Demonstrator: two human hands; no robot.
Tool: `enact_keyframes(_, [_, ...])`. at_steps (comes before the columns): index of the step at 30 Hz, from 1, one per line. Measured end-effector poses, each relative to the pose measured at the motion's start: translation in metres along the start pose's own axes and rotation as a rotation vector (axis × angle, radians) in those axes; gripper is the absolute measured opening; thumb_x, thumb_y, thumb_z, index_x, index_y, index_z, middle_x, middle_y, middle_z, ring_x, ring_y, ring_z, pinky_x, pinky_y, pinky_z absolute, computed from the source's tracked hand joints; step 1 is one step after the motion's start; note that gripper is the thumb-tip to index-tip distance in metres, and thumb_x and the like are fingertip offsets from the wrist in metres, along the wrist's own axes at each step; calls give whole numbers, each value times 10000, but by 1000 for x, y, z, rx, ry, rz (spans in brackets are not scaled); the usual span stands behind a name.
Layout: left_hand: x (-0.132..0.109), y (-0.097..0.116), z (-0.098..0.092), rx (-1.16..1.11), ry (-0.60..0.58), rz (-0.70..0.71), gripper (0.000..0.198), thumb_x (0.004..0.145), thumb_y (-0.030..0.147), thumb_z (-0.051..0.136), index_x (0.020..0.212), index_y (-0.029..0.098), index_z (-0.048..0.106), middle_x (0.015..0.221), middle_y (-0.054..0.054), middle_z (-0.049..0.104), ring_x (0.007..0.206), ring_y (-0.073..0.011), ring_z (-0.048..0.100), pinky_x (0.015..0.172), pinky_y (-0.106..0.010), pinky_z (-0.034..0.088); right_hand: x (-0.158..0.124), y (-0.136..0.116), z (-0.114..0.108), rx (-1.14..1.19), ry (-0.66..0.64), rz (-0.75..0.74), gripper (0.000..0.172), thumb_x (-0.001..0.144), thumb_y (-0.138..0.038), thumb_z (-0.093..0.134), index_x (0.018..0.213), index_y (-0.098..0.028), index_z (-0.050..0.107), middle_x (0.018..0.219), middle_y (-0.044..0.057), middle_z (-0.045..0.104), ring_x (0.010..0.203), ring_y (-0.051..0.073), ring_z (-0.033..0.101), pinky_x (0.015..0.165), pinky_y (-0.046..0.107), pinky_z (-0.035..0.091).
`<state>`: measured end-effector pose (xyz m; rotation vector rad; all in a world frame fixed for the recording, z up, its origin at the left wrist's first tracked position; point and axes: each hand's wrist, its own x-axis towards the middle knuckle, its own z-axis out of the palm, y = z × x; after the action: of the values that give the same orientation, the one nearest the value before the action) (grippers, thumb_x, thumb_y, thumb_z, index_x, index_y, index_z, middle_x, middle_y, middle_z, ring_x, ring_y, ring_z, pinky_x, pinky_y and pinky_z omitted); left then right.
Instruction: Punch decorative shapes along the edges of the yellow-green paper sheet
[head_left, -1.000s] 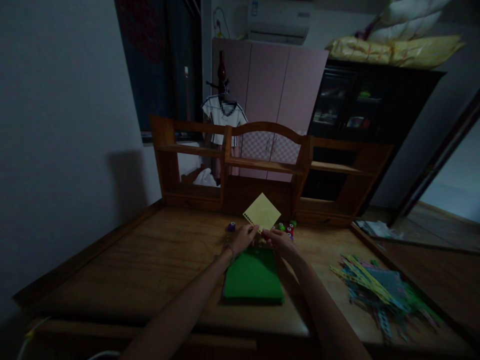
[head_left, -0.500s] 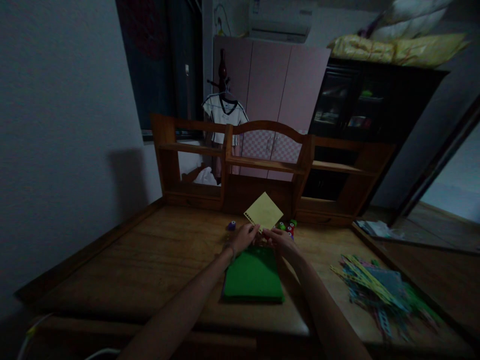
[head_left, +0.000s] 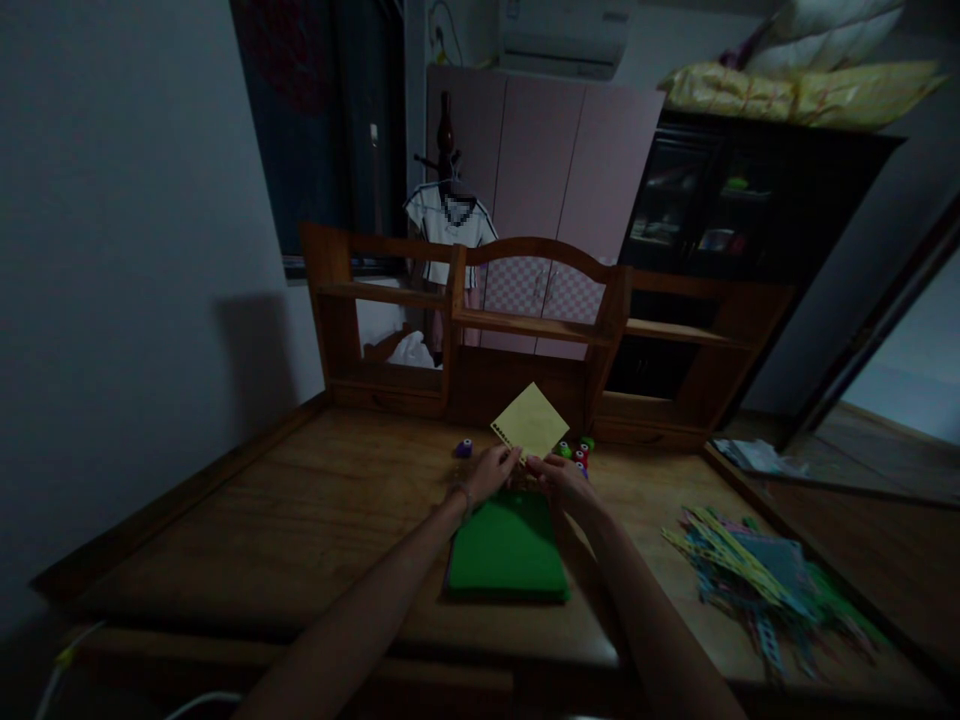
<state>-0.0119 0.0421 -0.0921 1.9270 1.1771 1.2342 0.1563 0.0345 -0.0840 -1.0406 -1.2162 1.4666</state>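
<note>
A square yellow sheet, with a row of small dark holes or notches along its lower-left edge, is held up on one corner over the desk. My left hand pinches it near the bottom corner, fingers closed. Close beside it, my right hand is closed on the same corner. The fingertips nearly meet, and what they do there is too small and dark to make out. Below the hands lies a stack of green sheets, its far edge partly covered by them.
A purple toy with an eye sits left of the hands; green and red toys sit behind the right hand. On the right lies a pile of coloured strips and cut-out scraps. A wooden shelf lines the desk's back.
Both hands keep their hold on the yellow sheet, which has barely shifted. The camera view has moved slightly.
</note>
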Motion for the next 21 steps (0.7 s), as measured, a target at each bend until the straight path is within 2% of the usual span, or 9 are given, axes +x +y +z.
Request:
enact_keyframes(9, [-2, 10, -3, -18, -22, -59, 496, 838, 560, 424, 689, 128, 617, 570, -6, 585, 596, -152, 545, 561, -239, 387, 4, 5, 2, 27, 13, 51, 379, 543, -368, 821, 571, -178, 494, 439, -64, 399, 376, 47, 281, 374, 238, 200])
enact_keyframes(13, [-2, 9, -1, -121, -35, -61, 479, 823, 549, 462, 792, 116, 665, 752, -56, 683, 754, -197, 614, 689, -271, 452, -1, -1, 5, 23, -4, 47, 378, 537, -355, 824, 581, -173, 495, 441, -72, 383, 385, 40, 250, 384, 237, 165])
enact_keyframes(16, [-1, 6, 2, -211, -52, -59, 479, 799, 538, 514, 934, 108, 676, 930, -91, 704, 903, -229, 626, 821, -313, 463, -6, -4, 7, 3, -71, 23, 347, 557, -364, 815, 626, -156, 546, 478, -64, 424, 408, 39, 268, 400, 229, 174])
enact_keyframes(19, [-1, 2, 3, -241, -78, -80, 484, 804, 515, 525, 1017, 102, 664, 1017, -108, 693, 951, -236, 629, 859, -334, 466, -11, -6, 7, -40, -146, 2, 334, 596, -397, 792, 710, -140, 611, 566, -36, 508, 438, 40, 324, 416, 216, 198])
enact_keyframes(21, [-1, 2, 3, -237, -52, -90, 472, 818, 496, 515, 1033, 101, 660, 1044, -114, 686, 970, -237, 627, 875, -344, 465, -12, -7, 8, -42, -159, 0, 344, 615, -418, 779, 764, -142, 638, 641, -16, 558, 473, 47, 383, 437, 206, 242])
